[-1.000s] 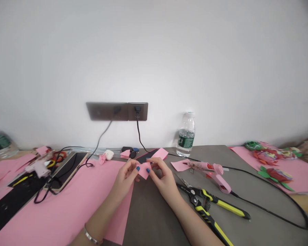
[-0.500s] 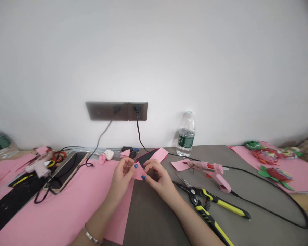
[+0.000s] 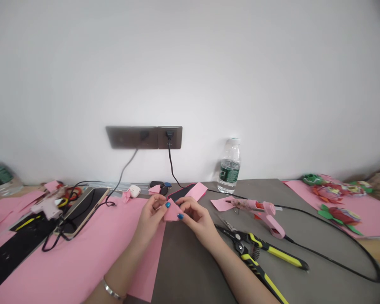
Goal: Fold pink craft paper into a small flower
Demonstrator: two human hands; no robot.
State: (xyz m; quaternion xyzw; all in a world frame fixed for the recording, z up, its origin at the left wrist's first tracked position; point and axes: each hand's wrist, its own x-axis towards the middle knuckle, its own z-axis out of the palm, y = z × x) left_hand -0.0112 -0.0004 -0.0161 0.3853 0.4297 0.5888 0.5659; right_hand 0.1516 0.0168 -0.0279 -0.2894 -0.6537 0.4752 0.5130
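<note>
A small pink paper piece [image 3: 172, 212], folded to a roughly triangular shape, is held above the grey table between both hands. My left hand [image 3: 152, 214] pinches its left side, thumb in front. My right hand [image 3: 194, 216] grips its right side, the thumb near the lower right corner and the fingers curled behind. Just behind the hands, a pink strip [image 3: 197, 191] lies across a dark phone with a red edge [image 3: 181, 194]. A large pink sheet [image 3: 91, 249] lies under and left of my left hand.
Right of the hands are pliers with yellow-black handles [image 3: 256, 249], a pink glue gun [image 3: 266, 213] with its cable, and a water bottle [image 3: 229, 169]. Paper flowers [image 3: 342, 214] lie far right. To the left are a phone [image 3: 84, 210], cables and another glue gun [image 3: 49, 207].
My right thumb has shifted slightly right along the pink paper, which now shows a more triangular face. My left hand has barely moved.
</note>
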